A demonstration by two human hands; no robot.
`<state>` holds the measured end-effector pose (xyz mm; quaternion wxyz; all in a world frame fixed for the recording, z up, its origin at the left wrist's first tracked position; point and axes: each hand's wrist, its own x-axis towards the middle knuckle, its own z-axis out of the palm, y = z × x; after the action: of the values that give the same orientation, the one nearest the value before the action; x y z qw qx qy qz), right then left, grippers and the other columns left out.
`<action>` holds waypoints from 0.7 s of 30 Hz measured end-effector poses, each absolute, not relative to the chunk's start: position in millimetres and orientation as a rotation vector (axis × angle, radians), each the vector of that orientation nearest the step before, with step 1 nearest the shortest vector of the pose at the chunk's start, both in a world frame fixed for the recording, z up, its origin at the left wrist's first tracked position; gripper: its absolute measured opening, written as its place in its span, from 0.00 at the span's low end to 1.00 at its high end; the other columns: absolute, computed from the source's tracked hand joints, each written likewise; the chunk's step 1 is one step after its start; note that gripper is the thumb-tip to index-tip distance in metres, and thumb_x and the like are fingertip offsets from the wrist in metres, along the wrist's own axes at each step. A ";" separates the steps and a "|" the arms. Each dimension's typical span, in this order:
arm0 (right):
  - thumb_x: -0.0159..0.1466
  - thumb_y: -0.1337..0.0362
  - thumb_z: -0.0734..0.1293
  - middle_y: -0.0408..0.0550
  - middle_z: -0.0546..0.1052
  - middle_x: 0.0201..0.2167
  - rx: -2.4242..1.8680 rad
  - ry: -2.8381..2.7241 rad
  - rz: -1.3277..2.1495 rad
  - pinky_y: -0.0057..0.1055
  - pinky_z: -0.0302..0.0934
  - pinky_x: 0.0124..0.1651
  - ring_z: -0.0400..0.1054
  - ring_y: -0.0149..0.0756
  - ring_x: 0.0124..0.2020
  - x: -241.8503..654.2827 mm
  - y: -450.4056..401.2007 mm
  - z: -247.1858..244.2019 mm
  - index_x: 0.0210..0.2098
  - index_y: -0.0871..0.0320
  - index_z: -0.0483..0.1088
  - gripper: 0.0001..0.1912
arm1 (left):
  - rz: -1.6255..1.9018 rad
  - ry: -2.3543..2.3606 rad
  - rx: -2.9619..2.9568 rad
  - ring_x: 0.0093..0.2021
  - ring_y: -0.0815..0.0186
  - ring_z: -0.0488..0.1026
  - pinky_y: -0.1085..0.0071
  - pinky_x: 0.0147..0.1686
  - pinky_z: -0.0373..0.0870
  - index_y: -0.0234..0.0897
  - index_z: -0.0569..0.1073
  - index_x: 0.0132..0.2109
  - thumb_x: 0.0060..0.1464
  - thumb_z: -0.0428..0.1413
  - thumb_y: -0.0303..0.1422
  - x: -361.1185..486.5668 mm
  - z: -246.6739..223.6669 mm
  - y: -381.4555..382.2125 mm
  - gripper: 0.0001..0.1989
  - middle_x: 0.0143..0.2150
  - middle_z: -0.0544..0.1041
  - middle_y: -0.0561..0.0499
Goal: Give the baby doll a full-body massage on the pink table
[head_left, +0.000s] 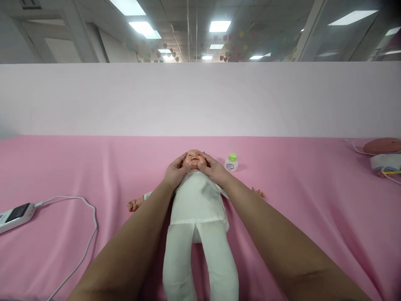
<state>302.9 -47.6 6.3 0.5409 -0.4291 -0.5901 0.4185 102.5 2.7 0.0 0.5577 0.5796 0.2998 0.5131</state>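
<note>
The baby doll lies face up at the center of the frame, head toward the top, on a pink cloth. It wears a white top and white trousers. The left hand contacts the side of the doll's head toward the right of the frame; the right hand contacts the opposite side. The fingers of each hand lie along the upper side of the head, with each thumb near the mouth and chin. The head is cradled between the two hands. Whether either hand applies pressure cannot be determined.

A small clear bottle with a green cap stands near the left hand, right of the doll's head. A white handheld device with a dark screen and an attached cable lies at the left edge of the frame.
</note>
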 end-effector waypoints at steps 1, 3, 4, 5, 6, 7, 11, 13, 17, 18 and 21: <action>0.61 0.46 0.76 0.42 0.62 0.73 -1.048 -1.424 0.933 0.48 0.47 0.75 0.53 0.46 0.75 300.9 -48.3 6.0 0.67 0.41 0.67 0.37 | 1.203 0.718 1.406 0.68 0.47 0.67 0.52 0.68 0.62 0.39 0.74 0.65 0.46 0.73 0.47 102.8 0.4 2.0 0.41 0.67 0.72 0.41; 0.58 0.48 0.79 0.43 0.61 0.73 -1.093 -1.408 0.864 0.47 0.53 0.74 0.56 0.47 0.73 296.3 -48.3 4.1 0.66 0.41 0.67 0.40 | 1.193 0.732 1.457 0.67 0.46 0.68 0.51 0.67 0.65 0.38 0.72 0.66 0.43 0.75 0.46 103.6 1.0 0.9 0.46 0.66 0.73 0.40; 0.56 0.49 0.80 0.44 0.61 0.73 -1.109 -1.386 0.846 0.47 0.55 0.73 0.58 0.47 0.72 294.2 -47.5 2.8 0.66 0.42 0.67 0.41 | 1.192 0.736 1.471 0.66 0.45 0.69 0.51 0.66 0.66 0.37 0.71 0.67 0.41 0.76 0.46 104.0 1.1 0.6 0.47 0.66 0.73 0.39; 0.56 0.50 0.80 0.44 0.61 0.73 -1.119 -1.368 0.835 0.46 0.56 0.72 0.59 0.47 0.72 292.6 -46.4 1.3 0.66 0.42 0.67 0.41 | 1.193 0.743 1.481 0.66 0.45 0.70 0.50 0.66 0.66 0.36 0.71 0.67 0.41 0.76 0.46 104.4 1.0 0.5 0.48 0.66 0.73 0.38; 0.55 0.51 0.80 0.45 0.61 0.73 -1.123 -1.358 0.831 0.46 0.56 0.72 0.59 0.47 0.71 291.7 -45.1 0.0 0.65 0.43 0.67 0.41 | 1.196 0.752 1.490 0.65 0.46 0.70 0.51 0.66 0.66 0.36 0.71 0.66 0.41 0.76 0.46 104.8 0.8 0.6 0.47 0.65 0.73 0.38; 0.56 0.51 0.80 0.45 0.61 0.73 -1.121 -1.356 0.831 0.46 0.56 0.72 0.59 0.46 0.71 291.5 -43.7 -1.0 0.65 0.43 0.67 0.40 | 1.199 0.762 1.494 0.65 0.46 0.70 0.51 0.66 0.66 0.36 0.71 0.66 0.42 0.75 0.46 105.1 0.4 1.0 0.47 0.65 0.73 0.38; 0.59 0.53 0.78 0.42 0.63 0.72 -1.088 -1.390 0.867 0.47 0.52 0.74 0.57 0.46 0.73 297.0 -42.1 -1.0 0.66 0.41 0.67 0.38 | 1.202 0.770 1.461 0.64 0.46 0.71 0.50 0.65 0.67 0.37 0.71 0.66 0.41 0.76 0.43 105.2 -2.7 4.4 0.46 0.65 0.74 0.39; 0.61 0.51 0.77 0.41 0.63 0.72 -1.053 -1.408 0.918 0.48 0.51 0.74 0.57 0.45 0.73 300.6 -43.3 0.6 0.67 0.39 0.66 0.36 | 1.204 0.754 1.431 0.64 0.46 0.71 0.50 0.65 0.68 0.38 0.72 0.66 0.41 0.77 0.40 104.2 -4.8 6.7 0.45 0.64 0.75 0.40; 0.64 0.47 0.73 0.38 0.64 0.72 -0.952 -1.424 1.025 0.49 0.52 0.74 0.58 0.45 0.73 304.2 -44.4 2.3 0.67 0.37 0.65 0.33 | 1.183 0.664 1.340 0.67 0.46 0.69 0.50 0.66 0.66 0.39 0.72 0.67 0.44 0.75 0.39 101.1 -9.1 10.3 0.43 0.66 0.73 0.40; 0.65 0.45 0.72 0.38 0.64 0.72 -0.928 -1.423 1.044 0.49 0.52 0.74 0.57 0.44 0.73 304.4 -43.9 2.1 0.67 0.37 0.66 0.33 | 1.176 0.632 1.314 0.67 0.46 0.68 0.50 0.67 0.66 0.39 0.72 0.67 0.45 0.75 0.39 100.4 -9.9 10.8 0.43 0.67 0.73 0.41; 0.66 0.43 0.70 0.37 0.65 0.71 -0.877 -1.409 1.085 0.49 0.51 0.75 0.57 0.44 0.73 304.5 -41.7 0.4 0.67 0.38 0.67 0.31 | 1.167 0.565 1.257 0.69 0.46 0.66 0.50 0.68 0.63 0.40 0.74 0.65 0.46 0.74 0.38 99.7 -11.2 11.8 0.40 0.68 0.72 0.42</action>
<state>304.5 -41.7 0.4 0.5474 -0.3701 -0.5946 0.4580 99.7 11.8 -11.2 0.6193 0.5465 0.2455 0.5075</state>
